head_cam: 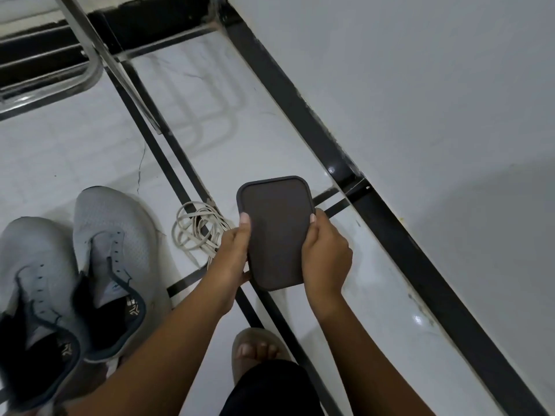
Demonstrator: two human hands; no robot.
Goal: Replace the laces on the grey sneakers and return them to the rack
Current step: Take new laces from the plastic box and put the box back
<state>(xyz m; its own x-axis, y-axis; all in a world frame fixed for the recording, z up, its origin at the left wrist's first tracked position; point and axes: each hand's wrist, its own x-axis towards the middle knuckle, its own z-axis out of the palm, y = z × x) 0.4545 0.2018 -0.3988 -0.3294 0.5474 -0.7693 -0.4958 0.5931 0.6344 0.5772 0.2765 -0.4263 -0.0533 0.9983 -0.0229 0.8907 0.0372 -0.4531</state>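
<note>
Head view shows both hands, left (232, 253) and right (326, 253), pinching a stiff dark lid (277, 232) by its edges at centre, while limp, light laces (196, 228) and unlaced sneakers (75, 274) lie lower left.

The left sneaker (36, 310) and the rack (45, 64) run off the picture's edge.

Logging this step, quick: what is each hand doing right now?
Left hand: grips the dark lidded box by its left edge.
Right hand: grips its right edge.
</note>
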